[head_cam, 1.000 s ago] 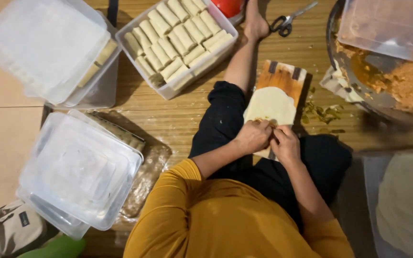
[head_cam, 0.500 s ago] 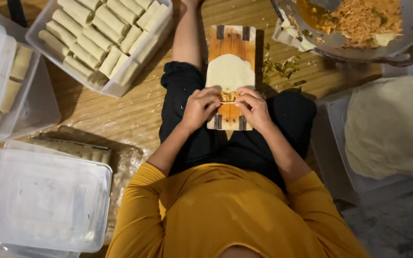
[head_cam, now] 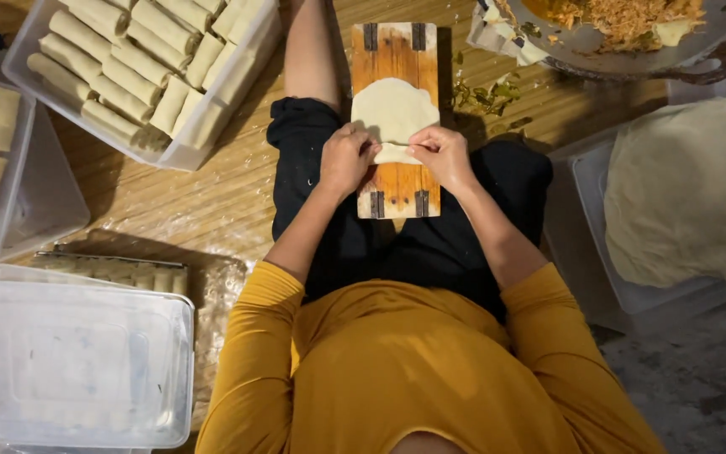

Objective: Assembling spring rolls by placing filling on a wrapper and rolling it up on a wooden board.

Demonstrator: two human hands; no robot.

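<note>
You are folding the near edge of the wrapper [head_cam: 394,109], a pale round sheet lying on the board [head_cam: 396,50] that rests across your lap. Your left hand [head_cam: 345,160] and right hand [head_cam: 442,156] are both pinching that edge, fingers curled over it from either side, thumbs meeting near the middle, likely so the fold stays even and snug. Whatever is being rolled inside is hidden under the fold.

The board is sitting lengthwise away from you, probably to give the sheet a flat surface close to both hands. Beyond your left hand, a tub [head_cam: 10,59] is holding finished rolls [head_cam: 128,76] packed in rows. Beyond your right hand, a pan [head_cam: 699,63] of shredded orange filling [head_cam: 623,17] is sitting within reach. Out to your right, a stack of sheets [head_cam: 691,193] is lying in a tray. Near your left elbow, a lidded box [head_cam: 69,361] is standing on the floor [head_cam: 212,202].
</note>
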